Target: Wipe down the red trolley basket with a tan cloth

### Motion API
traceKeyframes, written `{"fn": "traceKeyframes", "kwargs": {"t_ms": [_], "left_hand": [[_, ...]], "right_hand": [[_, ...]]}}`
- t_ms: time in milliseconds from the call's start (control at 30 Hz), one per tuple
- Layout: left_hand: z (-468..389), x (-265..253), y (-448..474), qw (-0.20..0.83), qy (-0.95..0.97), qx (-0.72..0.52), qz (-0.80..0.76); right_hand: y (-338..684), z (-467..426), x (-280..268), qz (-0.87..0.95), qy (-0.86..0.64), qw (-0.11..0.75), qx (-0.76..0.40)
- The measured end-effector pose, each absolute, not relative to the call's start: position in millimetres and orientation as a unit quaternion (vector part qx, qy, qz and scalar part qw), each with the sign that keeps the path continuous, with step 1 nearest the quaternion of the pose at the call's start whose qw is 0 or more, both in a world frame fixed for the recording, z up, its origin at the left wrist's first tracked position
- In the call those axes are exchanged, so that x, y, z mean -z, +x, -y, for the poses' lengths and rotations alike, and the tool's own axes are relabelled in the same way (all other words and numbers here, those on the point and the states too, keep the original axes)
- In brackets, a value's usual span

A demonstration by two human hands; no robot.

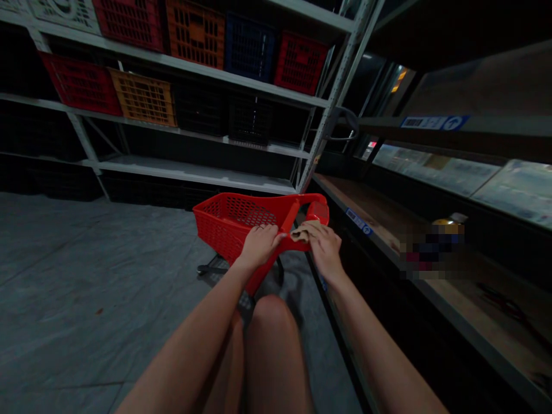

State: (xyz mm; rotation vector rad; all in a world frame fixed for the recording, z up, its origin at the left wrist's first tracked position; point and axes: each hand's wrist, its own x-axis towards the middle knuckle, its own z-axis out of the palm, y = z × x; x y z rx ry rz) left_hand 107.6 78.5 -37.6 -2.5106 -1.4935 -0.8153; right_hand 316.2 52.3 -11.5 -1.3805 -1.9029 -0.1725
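A rack (194,172) stands far beyond both hands, its left end and top cut off; the lowest level is so dark that its contents are hard to make out. To the right of the right hand runs a long wooden shelf (362,196), also cut off by the edge of view.

The red cart (222,238) is directly under and in front of the hands; its wheels are partly hidden in shadow. Coloured crates (195,33) sit on the rack, well beyond the left hand, and the black ones almost melt into the dark.

The left hand (259,244) rests on the cart's edge, fingers bent and side by side; their tips are hidden, so I cannot tell how firmly it closes. The right hand (326,250) presses its bent fingers on a brown cloth (307,230), pinching it against the cart's handle; the fingers cover part of it.

On the shelf, well right of the right hand, lies a yellow bottle (451,225), blurred into blocks. A label (359,221) is nearer to that hand, its small print unreadable.
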Motion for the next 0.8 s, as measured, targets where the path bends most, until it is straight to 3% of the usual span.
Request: {"fn": "traceKeyframes", "kwargs": {"t_ms": [133,267,367,600,800], "left_hand": [[-74,39,106,0.061,-0.837,0.246,0.485],[-76,51,85,0.001,-0.861,0.255,0.44],[-79,60,72,-0.027,-0.875,0.244,0.417],[-68,56,100,-0.058,-0.867,0.251,0.427],[-48,57,118,-0.025,-0.848,0.282,0.449]], "right_hand": [[265,-1,17,0.702,-0.634,0.263,0.188],[270,13,18,0.743,-0.597,0.189,0.236],[305,10,16,0.768,-0.563,0.193,0.235],[348,-1,-5,0.704,-0.613,0.327,0.148],[308,2,-18,0.806,-0.54,0.227,0.088]]}}
